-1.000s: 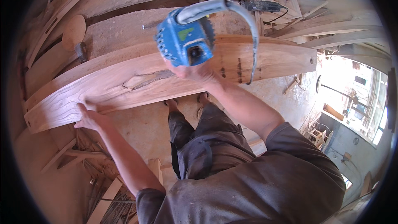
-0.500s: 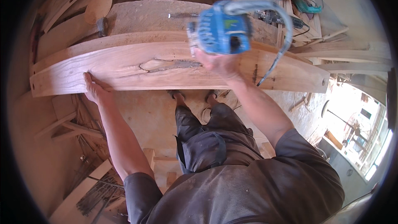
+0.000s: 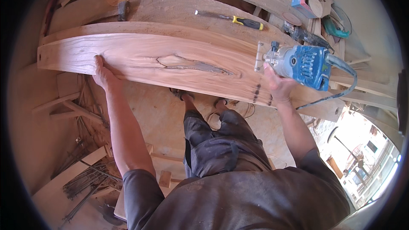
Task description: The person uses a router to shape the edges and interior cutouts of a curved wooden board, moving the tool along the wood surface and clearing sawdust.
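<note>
A long wooden board (image 3: 140, 59) with a dark-rimmed knot hollow (image 3: 187, 64) near its middle lies across the workbench. At its near edge on the left, my left hand (image 3: 106, 76) grips it, thumb on top and fingers hidden below. My right hand (image 3: 281, 86) is closed around a blue trim router (image 3: 304, 66) over the board's right part. The router is tipped on its side, its clear base plate (image 3: 259, 57) facing left and its cord (image 3: 347, 70) curling down at the right. Dark marks (image 3: 257, 93) cross the wood beside that hand.
Beyond the board, a yellow-and-black chisel (image 3: 247, 22) and a hammer (image 3: 123, 10) lie on the workbench (image 3: 170, 6). A grinder (image 3: 309, 34), a box (image 3: 301, 2) and a green power tool (image 3: 334, 27) crowd the far right. Wood scraps and rods (image 3: 91, 181) lie low at left.
My right hand has carried the router to the right and tipped it, base plate to the left. The chisel now shows fully. My left hand still holds the board edge; the view has shifted.
</note>
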`<action>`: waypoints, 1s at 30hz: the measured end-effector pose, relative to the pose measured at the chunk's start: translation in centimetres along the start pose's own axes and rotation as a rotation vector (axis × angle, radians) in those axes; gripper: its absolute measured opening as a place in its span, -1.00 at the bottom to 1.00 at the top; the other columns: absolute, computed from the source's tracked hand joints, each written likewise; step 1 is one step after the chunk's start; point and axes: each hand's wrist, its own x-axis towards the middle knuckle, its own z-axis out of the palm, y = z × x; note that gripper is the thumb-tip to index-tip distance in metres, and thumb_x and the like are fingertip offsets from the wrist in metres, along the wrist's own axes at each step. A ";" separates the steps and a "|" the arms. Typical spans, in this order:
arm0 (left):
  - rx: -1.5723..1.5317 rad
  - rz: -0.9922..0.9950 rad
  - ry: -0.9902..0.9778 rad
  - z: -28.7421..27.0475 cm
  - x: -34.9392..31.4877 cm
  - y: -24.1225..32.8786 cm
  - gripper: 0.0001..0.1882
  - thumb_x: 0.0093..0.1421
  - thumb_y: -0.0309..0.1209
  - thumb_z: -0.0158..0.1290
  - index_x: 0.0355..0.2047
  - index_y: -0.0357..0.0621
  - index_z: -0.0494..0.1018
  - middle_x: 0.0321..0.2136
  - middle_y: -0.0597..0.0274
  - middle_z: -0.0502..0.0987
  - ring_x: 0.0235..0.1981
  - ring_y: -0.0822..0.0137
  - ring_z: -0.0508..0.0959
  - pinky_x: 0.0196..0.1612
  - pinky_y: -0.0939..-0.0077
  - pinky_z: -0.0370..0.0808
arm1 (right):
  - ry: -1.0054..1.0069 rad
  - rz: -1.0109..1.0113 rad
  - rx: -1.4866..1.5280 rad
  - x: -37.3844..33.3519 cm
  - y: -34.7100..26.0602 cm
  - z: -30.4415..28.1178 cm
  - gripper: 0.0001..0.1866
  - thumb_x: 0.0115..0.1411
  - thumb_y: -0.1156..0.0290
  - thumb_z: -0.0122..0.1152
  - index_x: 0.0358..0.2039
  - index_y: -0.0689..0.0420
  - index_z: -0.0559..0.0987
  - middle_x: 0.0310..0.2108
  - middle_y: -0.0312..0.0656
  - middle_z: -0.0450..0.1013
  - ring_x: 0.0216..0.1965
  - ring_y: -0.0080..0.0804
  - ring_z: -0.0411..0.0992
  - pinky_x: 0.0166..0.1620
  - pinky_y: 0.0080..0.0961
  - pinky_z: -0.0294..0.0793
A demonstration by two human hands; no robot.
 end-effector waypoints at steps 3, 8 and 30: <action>0.005 0.124 -0.044 -1.5 1.2 -0.4 -0.59 0.35 -0.43 0.22 0.15 -0.34 0.46 0.01 0.15 0.57 -0.03 0.31 0.57 0.07 0.46 0.54 | -0.108 -0.276 -0.301 0.0 -1.1 2.9 -0.60 0.04 0.68 0.48 -0.08 0.31 0.60 -0.13 -0.15 0.62 -0.17 -0.41 0.60 -0.07 -0.46 0.59; 0.012 0.149 -0.070 1.5 -1.9 0.0 -0.51 0.34 -0.52 0.20 0.23 -0.33 0.34 0.09 0.07 0.52 0.02 0.26 0.56 0.13 0.43 0.55 | -0.281 -0.727 -0.832 -0.1 -1.5 8.2 -0.68 0.05 0.61 0.52 -0.15 0.25 0.66 -0.17 -0.21 0.64 -0.18 -0.46 0.60 -0.10 -0.50 0.58; 0.219 -0.001 -0.006 -0.5 -3.0 1.5 0.11 0.38 -0.19 0.18 0.51 -0.38 -0.44 0.41 -0.25 0.11 0.37 0.02 0.25 0.44 0.27 0.15 | -0.180 -0.240 0.231 3.0 -16.5 41.9 -0.71 -0.03 0.53 0.48 -0.26 0.13 0.62 -0.29 -0.29 0.62 -0.31 -0.42 0.59 -0.17 -0.38 0.58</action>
